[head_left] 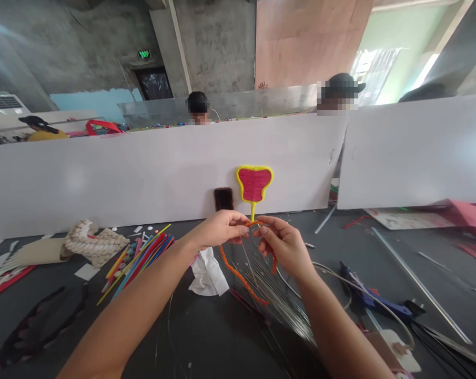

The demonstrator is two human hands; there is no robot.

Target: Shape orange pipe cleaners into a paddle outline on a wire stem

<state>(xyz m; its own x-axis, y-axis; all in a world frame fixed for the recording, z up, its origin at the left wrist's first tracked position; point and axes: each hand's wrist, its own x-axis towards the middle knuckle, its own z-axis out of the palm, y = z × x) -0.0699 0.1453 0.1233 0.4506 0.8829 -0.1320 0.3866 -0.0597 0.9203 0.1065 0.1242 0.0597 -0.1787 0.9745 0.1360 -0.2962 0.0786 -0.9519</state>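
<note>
Both hands meet at the middle of the view on an orange twisted cord [238,272]. My left hand [226,225] pinches it between thumb and fingertips. A long piece of the cord hangs from there, slanting down to the right. Opposite, my right hand [282,241] pinches the same cord, and a short orange end shows below its fingers. The short stretch between the hands is bent. Just behind the fingertips stands a red fan-shaped piece [255,184] with a yellow rim and stem. Beneath the hands lies a bundle of thin metal wires [287,300].
A phone [223,199] leans on the white partition [162,179]. Coloured sticks [143,258], crumpled white tissue [208,273] and a beige beaded piece [93,245] lie left. A blue glue gun [374,300] with its cable and a clear rod [421,284] lie right. People sit beyond the partition.
</note>
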